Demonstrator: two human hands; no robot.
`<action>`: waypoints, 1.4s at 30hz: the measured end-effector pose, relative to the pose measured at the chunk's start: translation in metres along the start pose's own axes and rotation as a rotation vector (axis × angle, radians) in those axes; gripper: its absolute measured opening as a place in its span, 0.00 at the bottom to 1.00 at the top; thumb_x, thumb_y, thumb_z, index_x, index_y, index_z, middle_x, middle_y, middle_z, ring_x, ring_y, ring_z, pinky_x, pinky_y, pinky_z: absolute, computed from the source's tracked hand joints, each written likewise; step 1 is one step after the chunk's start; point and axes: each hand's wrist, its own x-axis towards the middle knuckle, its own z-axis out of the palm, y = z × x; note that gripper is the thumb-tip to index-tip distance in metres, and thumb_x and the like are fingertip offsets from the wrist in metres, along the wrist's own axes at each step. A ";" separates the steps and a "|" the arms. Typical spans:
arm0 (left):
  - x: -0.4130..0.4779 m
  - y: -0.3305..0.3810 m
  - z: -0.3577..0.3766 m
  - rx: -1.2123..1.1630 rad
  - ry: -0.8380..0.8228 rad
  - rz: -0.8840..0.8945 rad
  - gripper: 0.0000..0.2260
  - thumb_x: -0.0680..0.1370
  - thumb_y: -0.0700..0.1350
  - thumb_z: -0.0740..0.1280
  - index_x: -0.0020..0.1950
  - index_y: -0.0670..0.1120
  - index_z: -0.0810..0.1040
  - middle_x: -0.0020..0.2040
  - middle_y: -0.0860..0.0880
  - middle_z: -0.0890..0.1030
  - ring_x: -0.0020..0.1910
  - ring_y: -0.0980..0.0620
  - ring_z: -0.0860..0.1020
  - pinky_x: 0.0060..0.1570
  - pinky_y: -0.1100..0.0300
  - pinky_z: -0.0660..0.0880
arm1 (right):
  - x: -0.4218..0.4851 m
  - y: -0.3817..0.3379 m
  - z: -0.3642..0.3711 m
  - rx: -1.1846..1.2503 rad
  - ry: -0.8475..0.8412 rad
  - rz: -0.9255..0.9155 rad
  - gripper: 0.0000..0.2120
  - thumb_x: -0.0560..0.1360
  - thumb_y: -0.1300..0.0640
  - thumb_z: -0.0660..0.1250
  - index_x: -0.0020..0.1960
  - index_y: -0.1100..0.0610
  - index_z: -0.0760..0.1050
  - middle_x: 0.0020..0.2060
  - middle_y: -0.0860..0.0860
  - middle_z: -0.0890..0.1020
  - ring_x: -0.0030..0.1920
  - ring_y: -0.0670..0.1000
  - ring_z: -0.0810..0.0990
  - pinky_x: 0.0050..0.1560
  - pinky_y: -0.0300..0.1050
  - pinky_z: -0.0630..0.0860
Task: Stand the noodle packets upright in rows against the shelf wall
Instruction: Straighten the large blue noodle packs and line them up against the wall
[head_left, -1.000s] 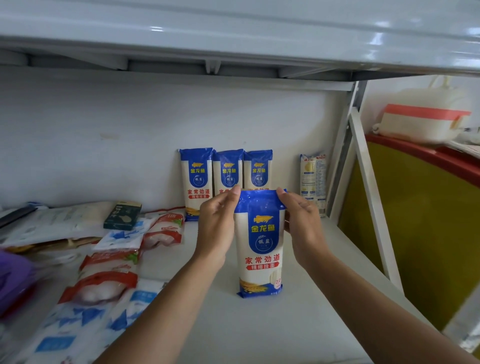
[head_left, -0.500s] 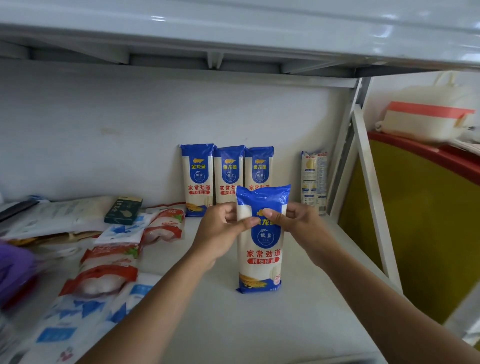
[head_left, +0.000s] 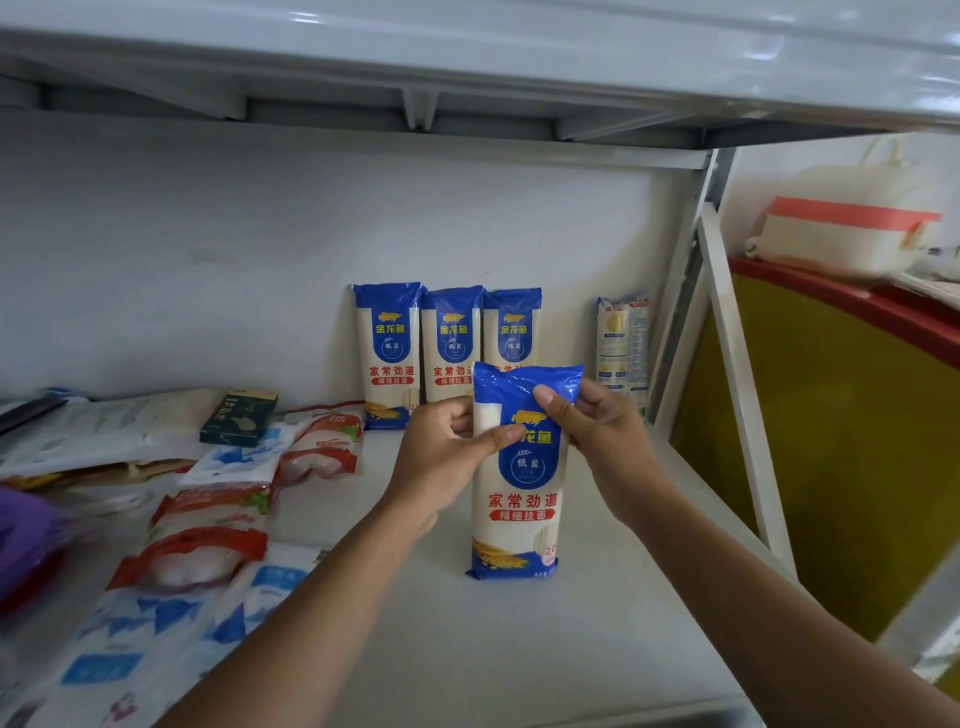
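A blue-and-white noodle packet stands upright on the white shelf, a little in front of the back row. My left hand grips its upper left side, thumb across the front. My right hand pinches its blue top from the right. Behind it, three matching packets stand side by side against the shelf wall; the held packet partly hides the rightmost one.
A pale, differently printed packet leans on the wall near the shelf's right upright. Red-and-white bags, blue-and-white bags and a small dark green box lie at the left. Another shelf board hangs overhead.
Both hands slid from the packet's top edges down to its upper front and now pinch it. The packet stays upright in almost the same spot.
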 end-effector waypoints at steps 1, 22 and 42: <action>-0.001 0.002 0.002 -0.037 0.019 0.009 0.15 0.74 0.47 0.77 0.59 0.48 0.83 0.52 0.54 0.88 0.51 0.56 0.86 0.51 0.52 0.85 | 0.001 0.000 -0.001 0.014 0.022 -0.014 0.11 0.78 0.54 0.70 0.58 0.56 0.82 0.51 0.52 0.89 0.51 0.53 0.89 0.47 0.44 0.85; 0.008 0.022 -0.017 -0.064 0.018 0.213 0.09 0.79 0.41 0.71 0.59 0.45 0.84 0.56 0.52 0.85 0.57 0.54 0.84 0.45 0.54 0.85 | 0.004 -0.012 -0.012 -0.247 -0.024 -0.262 0.10 0.78 0.60 0.68 0.59 0.58 0.81 0.56 0.49 0.85 0.62 0.46 0.82 0.41 0.38 0.85; 0.012 0.017 -0.008 -0.187 0.182 0.121 0.02 0.76 0.43 0.75 0.45 0.49 0.84 0.42 0.54 0.88 0.45 0.56 0.87 0.35 0.63 0.81 | 0.006 -0.021 -0.012 -0.208 0.009 -0.163 0.09 0.70 0.51 0.70 0.50 0.50 0.82 0.48 0.44 0.87 0.56 0.40 0.84 0.38 0.36 0.83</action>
